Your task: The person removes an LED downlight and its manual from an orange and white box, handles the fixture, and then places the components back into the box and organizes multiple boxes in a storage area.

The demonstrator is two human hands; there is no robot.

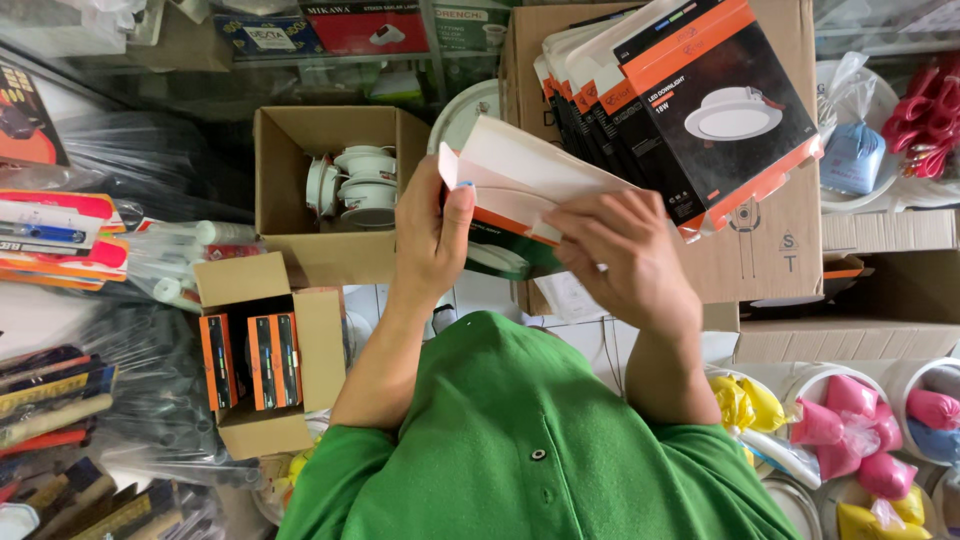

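While hands point(530, 245) grip flat carton point(520, 175), contents hidden, stack point(690, 110) behind

The person wore a bright green short-sleeved polo shirt point(520, 440) with a buttoned placket bearing small dark buttons, both forearms bare below the short sleeves.

So much clutter around here. There's an open cardboard box point(325, 240) with loose white round downlights point(362, 188) sitting in it, and a smaller carton point(262, 435) holding two black-and-orange packs point(250, 360). A fanned stack of black-and-orange lamp boxes point(690, 110) leans on a big carton point(770, 240). Pink and yellow bags point(850, 420) fill white tubs, red plastic bits point(925, 120) top right.
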